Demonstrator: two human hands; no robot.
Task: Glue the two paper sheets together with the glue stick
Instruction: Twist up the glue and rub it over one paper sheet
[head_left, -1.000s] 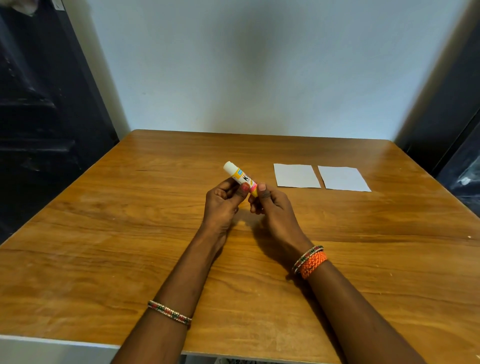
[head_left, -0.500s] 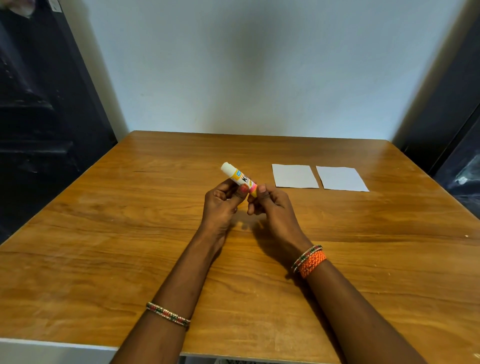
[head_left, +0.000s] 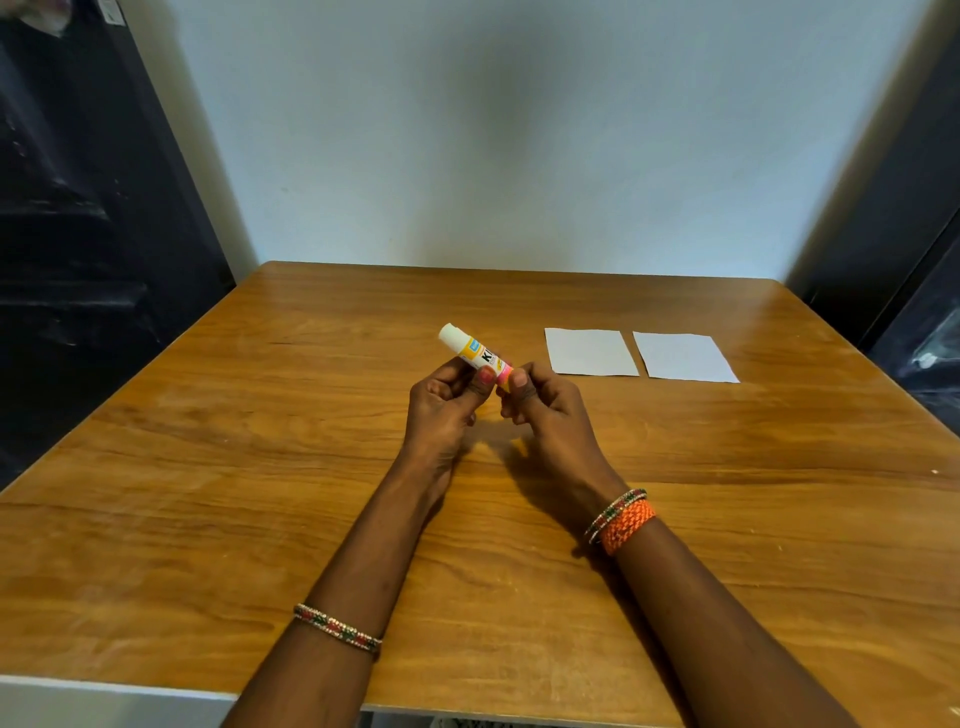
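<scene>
Wood-grain brown covers the square table (head_left: 260, 493), which fills most of the view and runs back to a pale wall (head_left: 493, 130), with dark panels on either side. Two forearms reach in from the near edge, meeting above the middle of the tabletop. On the far right part of the table lie two white paper sheets, the left sheet (head_left: 591, 352) and the right sheet (head_left: 683, 357), flat, side by side with a narrow strip of wood between them and not overlapping. The left hand (head_left: 441, 405) is curled, its thumb and fingers pinching the body of the glue stick (head_left: 475, 353). The right hand (head_left: 545, 410) is also curled, its thumb and forefinger closed on the pink base end of the same stick. The glue stick is held in the air, tilted, its white end pointing up and to the left, well apart from the sheets. A beaded bangle (head_left: 337, 626) circles the left forearm; a beaded bangle and an orange woven band (head_left: 626, 525) sit at the right wrist.
</scene>
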